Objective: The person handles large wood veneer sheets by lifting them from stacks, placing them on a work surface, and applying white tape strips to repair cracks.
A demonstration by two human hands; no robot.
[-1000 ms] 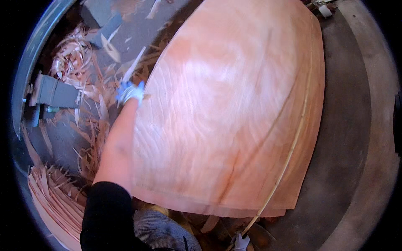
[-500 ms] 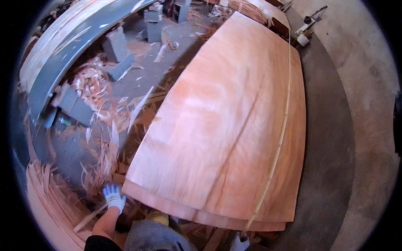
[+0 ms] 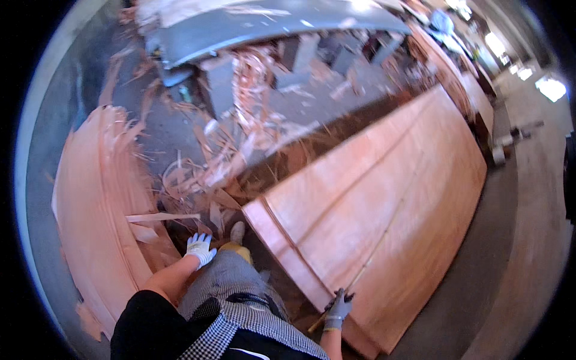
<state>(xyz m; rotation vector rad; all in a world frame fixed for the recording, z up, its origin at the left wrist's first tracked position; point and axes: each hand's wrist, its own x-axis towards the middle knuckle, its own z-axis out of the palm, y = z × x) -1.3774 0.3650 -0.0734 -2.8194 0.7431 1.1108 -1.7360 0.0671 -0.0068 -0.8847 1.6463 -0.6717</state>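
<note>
Head view, left to right. Far left: a curved heap of thin veneer sheets (image 3: pixel 90 222) on the floor, ragged top edge, loose strips (image 3: pixel 159 217) lying across its right side. Your left hand (image 3: pixel 199 249), white glove, hangs free just right of that heap, fingers spread loose, gripping nothing. Half a second ago it was lower down by the near corner of the big sheet; a second ago it was up at that sheet's left edge. So it has let go and come away.

Centre: your checked trousers and one shoe (image 3: pixel 237 231), a tangle of veneer scraps (image 3: pixel 240 150) on the floor beyond, grey machine frame (image 3: pixel 270 27) across the top.

Right of centre: the veneer stack (image 3: pixel 390 204), the thing you're working, now lies flat and long, running from your feet toward the upper right. Earlier the top sheet filled the frame, bowed up close; now it's down, edges roughly in line with the sheets below. Reads as the sheet just laid.

Your right hand (image 3: pixel 338 310), grey glove, is at the stack's near edge, fingers curled down onto it beside a thin pale strip (image 3: pixel 372 264); whether it's pinching or just resting, can't tell.

Far right: bare concrete floor (image 3: pixel 528 252).
</note>
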